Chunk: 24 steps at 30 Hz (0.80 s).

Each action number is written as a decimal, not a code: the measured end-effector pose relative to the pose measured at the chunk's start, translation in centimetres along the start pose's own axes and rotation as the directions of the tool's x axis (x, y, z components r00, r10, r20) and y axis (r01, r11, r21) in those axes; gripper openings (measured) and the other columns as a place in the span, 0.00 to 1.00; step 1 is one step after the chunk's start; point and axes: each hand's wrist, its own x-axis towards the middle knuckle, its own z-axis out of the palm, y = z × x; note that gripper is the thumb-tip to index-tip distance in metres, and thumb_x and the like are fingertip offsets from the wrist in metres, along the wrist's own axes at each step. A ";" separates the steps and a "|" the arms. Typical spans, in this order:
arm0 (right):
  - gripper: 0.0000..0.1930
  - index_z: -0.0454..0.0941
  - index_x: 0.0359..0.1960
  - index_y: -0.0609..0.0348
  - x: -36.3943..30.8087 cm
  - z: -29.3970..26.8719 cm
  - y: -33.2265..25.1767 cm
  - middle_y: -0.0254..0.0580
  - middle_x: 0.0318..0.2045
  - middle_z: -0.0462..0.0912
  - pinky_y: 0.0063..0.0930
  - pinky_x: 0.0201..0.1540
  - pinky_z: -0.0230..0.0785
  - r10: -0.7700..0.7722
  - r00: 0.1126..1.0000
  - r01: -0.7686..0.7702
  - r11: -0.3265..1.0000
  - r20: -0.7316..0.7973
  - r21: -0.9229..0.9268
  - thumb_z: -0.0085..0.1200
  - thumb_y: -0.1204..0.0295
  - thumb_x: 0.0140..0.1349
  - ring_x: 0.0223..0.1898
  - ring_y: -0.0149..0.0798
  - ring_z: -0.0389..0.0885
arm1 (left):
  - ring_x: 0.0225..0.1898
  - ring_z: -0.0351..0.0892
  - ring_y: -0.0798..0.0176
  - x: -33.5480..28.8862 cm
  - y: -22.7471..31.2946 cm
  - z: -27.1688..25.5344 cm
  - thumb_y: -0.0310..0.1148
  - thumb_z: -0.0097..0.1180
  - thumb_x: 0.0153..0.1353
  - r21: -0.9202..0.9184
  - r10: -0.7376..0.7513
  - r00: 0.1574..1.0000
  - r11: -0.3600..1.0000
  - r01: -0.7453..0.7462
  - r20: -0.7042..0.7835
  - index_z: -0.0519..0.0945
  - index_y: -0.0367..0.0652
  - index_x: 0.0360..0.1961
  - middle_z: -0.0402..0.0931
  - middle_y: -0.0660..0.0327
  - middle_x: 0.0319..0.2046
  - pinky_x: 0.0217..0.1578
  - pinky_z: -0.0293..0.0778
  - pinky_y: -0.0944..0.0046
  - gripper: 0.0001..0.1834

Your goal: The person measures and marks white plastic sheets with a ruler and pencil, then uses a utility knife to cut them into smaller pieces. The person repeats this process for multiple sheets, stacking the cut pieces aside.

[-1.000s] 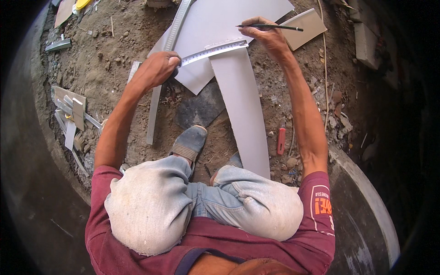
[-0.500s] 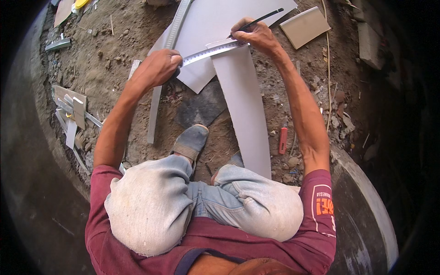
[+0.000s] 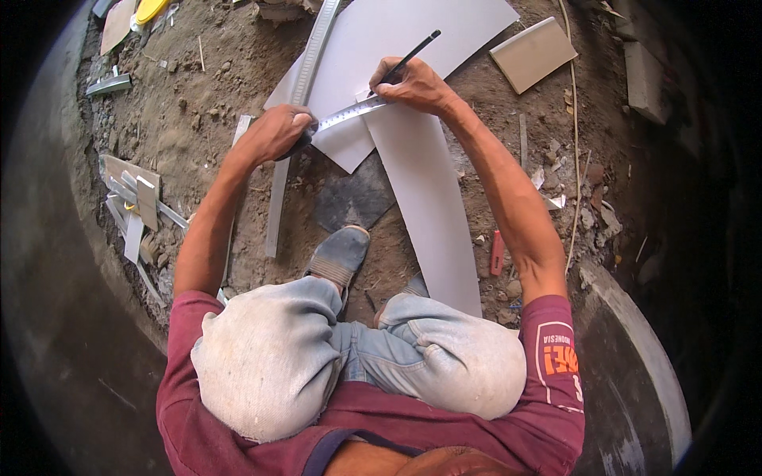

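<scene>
My left hand [image 3: 278, 131] is closed around the dark case of a tape measure [image 3: 347, 115]. Its pale blade runs out to the right across the far end of a long white board strip [image 3: 429, 186]. My right hand [image 3: 417, 86] pinches a black pencil [image 3: 416, 51], its lower end down at the strip's far left corner. Fingers of that hand also meet the blade's right end; how they hold it is hidden. Beneath the strip's far end lies a larger white board [image 3: 421, 28]. The strip's near end reaches my right knee.
A long metal channel [image 3: 314, 63] crosses the big board beside my left hand. On the dirt to the right are a red-handled tool [image 3: 497, 252] and a beige board piece [image 3: 533, 55]. Offcuts [image 3: 135, 202] are heaped at left. A dark flat piece [image 3: 353, 194] lies by my shoe.
My right hand has shifted left and slightly nearer along the strip's end, and the pencil stands steeper. Less blade shows between my hands. The whole view has shifted slightly.
</scene>
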 end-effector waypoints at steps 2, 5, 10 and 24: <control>0.04 0.82 0.35 0.59 0.0 0.0 0.2 0.33 0.30 0.84 0.23 0.40 0.75 0.012 1.000 -0.012 1.000 0.002 -0.018 0.59 0.73 0.60 0.34 0.27 0.81 | 0.39 0.80 0.42 0.2 -0.4 0.2 0.45 0.39 0.69 -0.014 0.005 1.000 1.000 -0.004 0.006 0.81 0.31 0.41 0.80 0.42 0.36 0.46 0.73 0.53 0.26; 0.04 0.81 0.35 0.59 0.1 0.1 0.4 0.33 0.30 0.84 0.24 0.40 0.75 0.005 1.000 -0.005 0.998 0.002 -0.067 0.59 0.73 0.60 0.34 0.28 0.81 | 0.39 0.79 0.41 0.2 -0.3 0.2 0.45 0.39 0.69 -0.023 -0.031 0.999 0.999 0.032 0.027 0.81 0.31 0.40 0.80 0.42 0.36 0.46 0.73 0.52 0.26; 0.04 0.81 0.35 0.59 0.4 0.3 0.4 0.34 0.30 0.84 0.25 0.40 0.75 0.044 0.999 -0.040 0.992 0.028 -0.120 0.59 0.73 0.60 0.34 0.28 0.81 | 0.39 0.80 0.45 0.7 -0.3 -0.1 0.40 0.38 0.67 0.081 -0.047 0.996 0.996 0.041 0.075 0.80 0.29 0.43 0.81 0.41 0.37 0.46 0.73 0.53 0.24; 0.07 0.82 0.37 0.59 0.2 0.6 -0.2 0.36 0.31 0.84 0.28 0.42 0.74 0.057 0.998 -0.059 0.986 -0.016 -0.156 0.60 0.70 0.60 0.36 0.31 0.81 | 0.32 0.75 0.36 0.0 2.0 1.8 0.38 0.41 0.66 0.228 -0.071 0.997 0.971 0.076 -0.031 0.75 0.31 0.30 0.73 0.38 0.27 0.37 0.70 0.45 0.19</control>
